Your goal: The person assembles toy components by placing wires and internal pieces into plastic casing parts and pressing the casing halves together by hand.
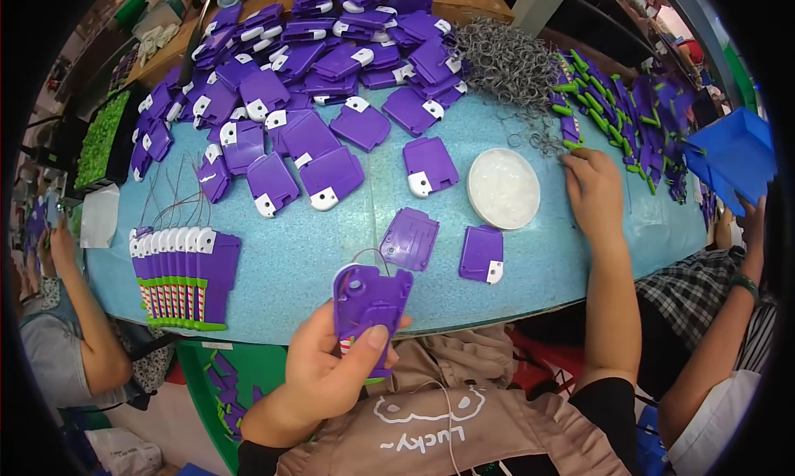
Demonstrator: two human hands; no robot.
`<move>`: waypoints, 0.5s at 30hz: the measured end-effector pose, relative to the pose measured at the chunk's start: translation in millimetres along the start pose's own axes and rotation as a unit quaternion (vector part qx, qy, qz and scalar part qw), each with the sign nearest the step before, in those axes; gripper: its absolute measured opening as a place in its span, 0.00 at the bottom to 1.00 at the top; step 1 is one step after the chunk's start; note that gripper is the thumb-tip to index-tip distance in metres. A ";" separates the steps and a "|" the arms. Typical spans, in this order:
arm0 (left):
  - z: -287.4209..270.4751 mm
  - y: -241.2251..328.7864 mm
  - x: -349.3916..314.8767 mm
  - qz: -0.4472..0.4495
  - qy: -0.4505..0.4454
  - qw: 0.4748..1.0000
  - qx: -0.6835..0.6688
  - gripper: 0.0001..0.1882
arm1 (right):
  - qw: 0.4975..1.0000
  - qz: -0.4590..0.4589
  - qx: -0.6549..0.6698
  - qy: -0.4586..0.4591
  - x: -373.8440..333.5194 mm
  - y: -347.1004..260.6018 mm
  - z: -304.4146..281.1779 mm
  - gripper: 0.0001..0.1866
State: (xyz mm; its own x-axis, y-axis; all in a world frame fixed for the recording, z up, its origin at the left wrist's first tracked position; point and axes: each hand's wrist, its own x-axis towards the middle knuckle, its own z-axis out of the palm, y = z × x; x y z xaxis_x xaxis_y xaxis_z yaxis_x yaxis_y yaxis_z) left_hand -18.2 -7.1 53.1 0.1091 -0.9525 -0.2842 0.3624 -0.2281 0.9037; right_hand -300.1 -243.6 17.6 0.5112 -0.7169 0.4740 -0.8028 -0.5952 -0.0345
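Observation:
My left hand [331, 360] grips a purple plastic housing half [373, 292] upright above the table's front edge, thumb across its hollow inner face. A thin wire rises from its top, and bits of red-and-white stripe and green show low on it. At the right, my right hand [593, 186] rests on the table with fingers curled down beside scattered thin metal rings [542, 141]. Its fingertips look drawn together, but anything between them is too small to make out. Two loose purple covers [410, 239] [482, 252] lie just beyond the held housing.
A round white dish [503, 189] stands mid-table. Purple covers with white corners [331, 62] heap at the back, near a tangle of grey rings [507, 62]. Housings with green ends [609, 103] lie right; a fanned row [182, 265] lies left. Other people sit at both sides, one holding a blue bin [733, 153].

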 end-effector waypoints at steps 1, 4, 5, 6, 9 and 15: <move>2.1 -0.1 0.5 -0.021 -0.016 1.000 -0.001 0.13 | 0.998 -0.029 -0.043 -0.025 1.6 -2.9 -4.9 0.09; 2.4 1.2 0.7 -0.015 -0.017 1.000 0.003 0.14 | 0.992 -0.068 -0.078 -0.070 7.5 -17.5 -14.3 0.07; 2.5 1.5 0.1 -0.010 -0.013 1.000 0.006 0.14 | 0.990 -0.080 -0.075 -0.088 7.0 -19.6 -16.5 0.05; 2.3 1.7 -0.4 -0.010 -0.013 1.000 0.006 0.14 | 0.990 -0.079 -0.075 -0.087 3.8 -18.7 -16.7 0.05; 1.6 0.8 -1.0 -0.008 -0.013 1.000 0.013 0.14 | 0.994 -0.072 -0.012 -0.080 -11.9 -14.9 -17.1 0.05; 4.0 0.2 -1.7 -0.018 -0.025 1.000 -0.002 0.13 | 0.991 -0.123 -0.038 -0.022 -14.0 -18.1 -17.3 0.09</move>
State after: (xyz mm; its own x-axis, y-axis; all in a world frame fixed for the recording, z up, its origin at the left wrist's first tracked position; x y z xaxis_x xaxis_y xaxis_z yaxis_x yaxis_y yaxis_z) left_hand -22.0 -6.4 55.0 0.0503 -0.9524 -0.3006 0.3689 -0.2619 0.8918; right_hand -298.0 -216.5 26.8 0.7061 -0.5692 0.4212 -0.6717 -0.7267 0.1439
